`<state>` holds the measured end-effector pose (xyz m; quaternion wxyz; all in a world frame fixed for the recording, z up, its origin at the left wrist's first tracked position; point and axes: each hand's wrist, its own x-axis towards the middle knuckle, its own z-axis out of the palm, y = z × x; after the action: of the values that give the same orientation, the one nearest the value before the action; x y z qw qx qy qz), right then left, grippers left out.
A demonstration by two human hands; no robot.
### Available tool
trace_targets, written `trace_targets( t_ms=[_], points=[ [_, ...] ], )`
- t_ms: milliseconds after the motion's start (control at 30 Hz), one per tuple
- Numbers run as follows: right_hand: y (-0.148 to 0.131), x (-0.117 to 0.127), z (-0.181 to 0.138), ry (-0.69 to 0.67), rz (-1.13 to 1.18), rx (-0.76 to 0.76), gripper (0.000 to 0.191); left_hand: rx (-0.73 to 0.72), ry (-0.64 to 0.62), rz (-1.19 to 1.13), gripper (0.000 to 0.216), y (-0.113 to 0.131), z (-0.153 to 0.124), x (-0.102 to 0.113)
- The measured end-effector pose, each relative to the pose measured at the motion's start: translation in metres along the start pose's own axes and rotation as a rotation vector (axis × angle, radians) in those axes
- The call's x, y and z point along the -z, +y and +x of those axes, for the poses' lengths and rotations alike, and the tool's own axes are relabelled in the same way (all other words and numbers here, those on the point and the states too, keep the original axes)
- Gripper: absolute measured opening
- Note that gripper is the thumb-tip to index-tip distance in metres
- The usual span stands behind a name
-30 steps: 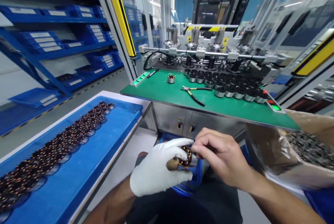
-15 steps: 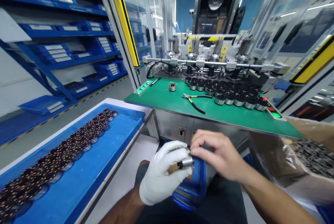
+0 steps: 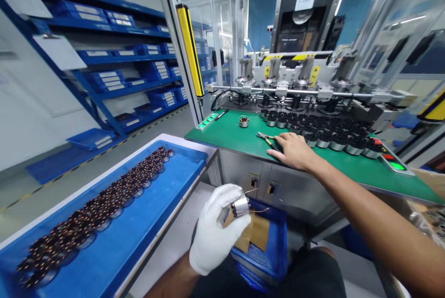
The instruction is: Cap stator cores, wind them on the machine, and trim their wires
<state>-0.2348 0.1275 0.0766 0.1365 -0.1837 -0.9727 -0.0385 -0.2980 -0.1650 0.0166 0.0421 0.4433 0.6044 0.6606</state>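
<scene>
My left hand (image 3: 214,228), in a white glove, is closed around a small wound stator coil (image 3: 240,206) with loose copper wire ends, held above a small blue bin (image 3: 267,247). My bare right hand (image 3: 291,149) is stretched forward onto the green work surface (image 3: 229,132), its fingers lying over the handles of the cutting pliers (image 3: 266,137). Whether the fingers grip the pliers I cannot tell.
A long blue tray (image 3: 167,187) at the left holds a row of several copper-wound coils (image 3: 100,205). Several black-topped parts (image 3: 323,131) are grouped on the green surface, with a single coil (image 3: 244,122) apart from them. A winding machine (image 3: 299,89) stands behind. Blue shelves (image 3: 114,80) line the left.
My right hand left the coil and reached forward onto the pliers on the green surface. My left hand kept the coil. The view tilted up.
</scene>
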Motion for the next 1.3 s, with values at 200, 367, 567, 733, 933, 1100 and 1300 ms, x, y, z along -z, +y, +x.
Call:
trace_targets(
  t_ms=[200, 367, 567, 733, 933, 1100, 1300],
  points=[
    [-0.002, 0.006, -0.058, 0.064, -0.098, 0.117, 0.051, 0.151, -0.039, -0.188, 0.036, 0.005, 0.007, -0.001],
    [-0.04, -0.015, -0.138, 0.269, 0.209, 0.166, 0.056, 0.063, 0.028, -0.168, 0.027, 0.009, 0.007, -0.005],
    [-0.104, -0.046, -0.215, 0.164, 0.737, 0.03, 0.06, -0.05, 0.043, -0.04, 0.029, 0.01, 0.007, -0.01],
    [-0.118, -0.043, -0.226, 0.1, 0.863, 0.021, 0.075, -0.086, -0.01, 0.023, 0.032, 0.006, 0.002, -0.01],
    [-0.118, -0.039, -0.219, 0.194, 0.958, 0.033, 0.077, -0.125, -0.039, 0.032, 0.038, 0.006, -0.002, -0.009],
    [-0.119, -0.032, -0.216, 0.172, 0.961, 0.018, 0.075, -0.115, -0.043, 0.014, 0.04, 0.008, -0.003, -0.009],
    [-0.122, -0.023, -0.209, 0.268, 0.927, 0.029, 0.073, -0.081, -0.019, 0.05, 0.027, 0.01, -0.002, -0.011]
  ],
)
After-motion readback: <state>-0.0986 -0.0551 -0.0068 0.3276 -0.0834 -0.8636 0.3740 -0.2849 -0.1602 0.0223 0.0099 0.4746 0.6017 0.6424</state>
